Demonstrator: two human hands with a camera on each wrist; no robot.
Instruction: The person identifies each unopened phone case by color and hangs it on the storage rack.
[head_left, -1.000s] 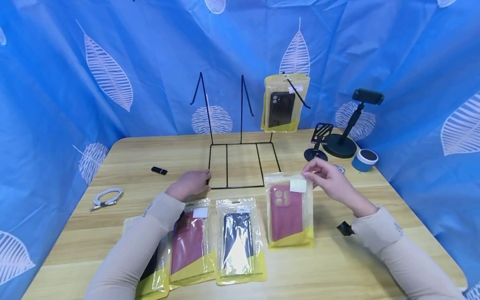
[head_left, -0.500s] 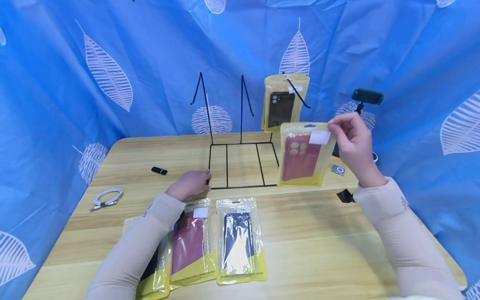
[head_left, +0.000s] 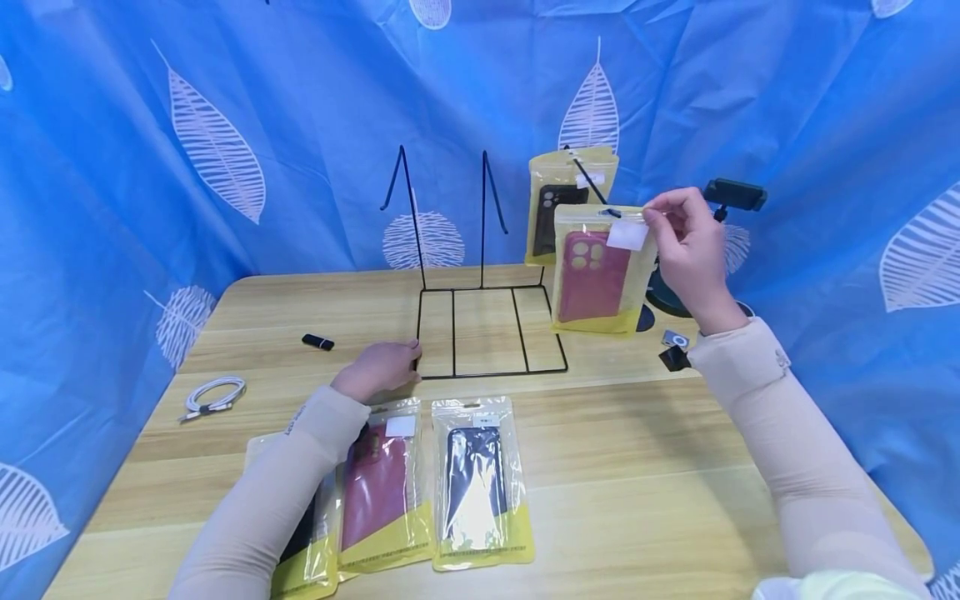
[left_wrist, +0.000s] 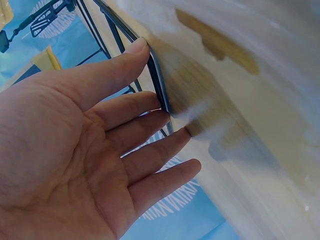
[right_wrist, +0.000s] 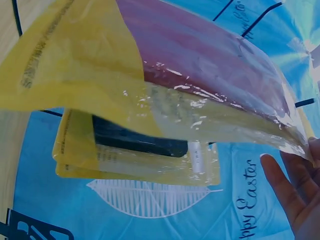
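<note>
My right hand [head_left: 692, 246] pinches the top right corner of a clear and yellow pouch holding a pink phone case [head_left: 594, 279]. The pouch's hang hole lines up with the tip of the rack's right hook in the head view. Behind it, pouches with a dark phone case [head_left: 546, 218] hang on that hook. My left hand [head_left: 381, 369] holds the front left corner of the black wire rack [head_left: 487, 374]; thumb and fingertips meet the wire in the left wrist view. Near my left forearm lie a pouch with a pink case [head_left: 377, 492] and one with a dark case [head_left: 476, 479].
Another pouch [head_left: 307, 558] is partly under my left sleeve. A white cable [head_left: 217, 393] and black USB stick [head_left: 318, 342] lie left. At right are a phone stand [head_left: 735, 194], a small silver player [head_left: 675, 339] and a black piece [head_left: 674, 358]. A blue curtain [head_left: 315, 125] backs the table.
My right hand has lifted the pink-case pouch off the table, up and back to the tip of the rack's right hook. My left hand has stayed at the rack's corner.
</note>
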